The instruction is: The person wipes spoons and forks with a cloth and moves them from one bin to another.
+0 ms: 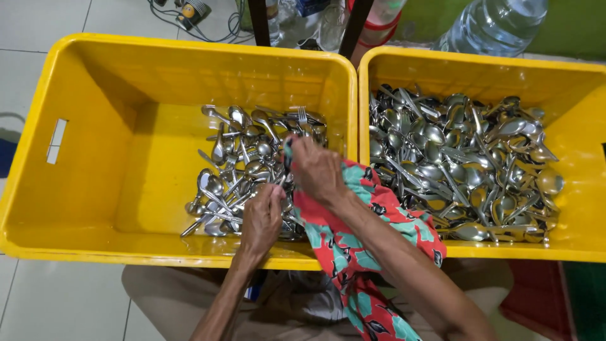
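While both hands work over the left yellow crate [95, 158], the right hand [317, 169] has its grip closed on a red and teal patterned cloth [344, 246], bunched around what looks like a piece of cutlery — its shape is hidden by the fabric. The cloth trails from that hand down over the crate's front rim toward the person's lap. The left hand [262, 218] sits just beside it, fingers curled down onto the heap of spoons and forks [243, 164] in the right half of this crate; whether it grips a piece cannot be told. The crate's left half shows bare yellow floor. Touching it on the right stands a second yellow crate [581, 126], holding a larger pile of spoons [461, 164]. Behind the crates stands a clear water bottle [495, 25] — and tangled cables [189, 12] lie on the tiled floor [38, 25].
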